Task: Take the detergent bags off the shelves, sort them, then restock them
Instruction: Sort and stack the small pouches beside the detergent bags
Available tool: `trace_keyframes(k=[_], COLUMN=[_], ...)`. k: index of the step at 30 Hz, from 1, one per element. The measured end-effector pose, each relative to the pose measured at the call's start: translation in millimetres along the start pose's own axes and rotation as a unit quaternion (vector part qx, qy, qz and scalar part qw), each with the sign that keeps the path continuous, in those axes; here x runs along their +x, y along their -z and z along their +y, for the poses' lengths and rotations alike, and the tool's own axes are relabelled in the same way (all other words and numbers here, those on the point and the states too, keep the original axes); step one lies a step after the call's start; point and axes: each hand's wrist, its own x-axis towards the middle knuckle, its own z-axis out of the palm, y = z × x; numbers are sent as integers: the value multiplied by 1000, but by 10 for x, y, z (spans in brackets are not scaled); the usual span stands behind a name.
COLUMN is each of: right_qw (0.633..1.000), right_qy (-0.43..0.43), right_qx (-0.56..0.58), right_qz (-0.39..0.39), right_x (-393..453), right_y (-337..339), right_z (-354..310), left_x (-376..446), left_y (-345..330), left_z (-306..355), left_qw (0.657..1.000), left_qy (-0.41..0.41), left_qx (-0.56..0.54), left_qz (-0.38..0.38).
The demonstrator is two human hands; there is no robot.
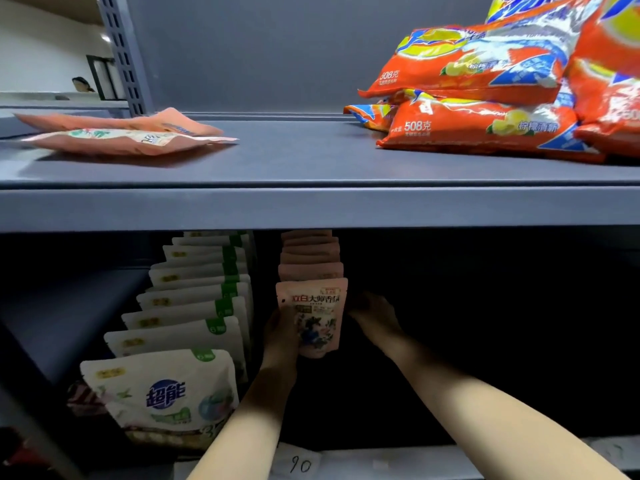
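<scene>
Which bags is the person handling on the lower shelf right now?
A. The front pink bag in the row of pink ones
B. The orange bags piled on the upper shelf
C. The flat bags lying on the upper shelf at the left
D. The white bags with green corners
A. The left hand holds the side of the front pink bag, which stands at the head of its row, while the right hand sits close beside it in shadow.

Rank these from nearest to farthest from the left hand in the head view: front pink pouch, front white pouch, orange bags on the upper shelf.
1. front pink pouch, held by the left hand
2. front white pouch, lower shelf, left
3. orange bags, upper shelf, right
</scene>
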Motion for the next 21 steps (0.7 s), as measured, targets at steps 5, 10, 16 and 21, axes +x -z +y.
trace_keyframes(k=[5,10,16,21], right_qw=[994,989,994,998], right_qy=[4,28,16,20], right_qx=[47,103,99,39], right_qz=[-95,-98,-40,-33], right_x=[-162,-73,-146,-259], right_y=[-74,-415,-471,-340], right_z=[102,320,208,115], left_x=[151,267,590,211], left_y=[-9,64,110,75], left_z=[-134,-597,-769,-469], left_qw=[997,984,979,964], left_qy=[-41,-104,-82,-65], left_qx=[61,141,188,257], left_qz=[11,25,21,18])
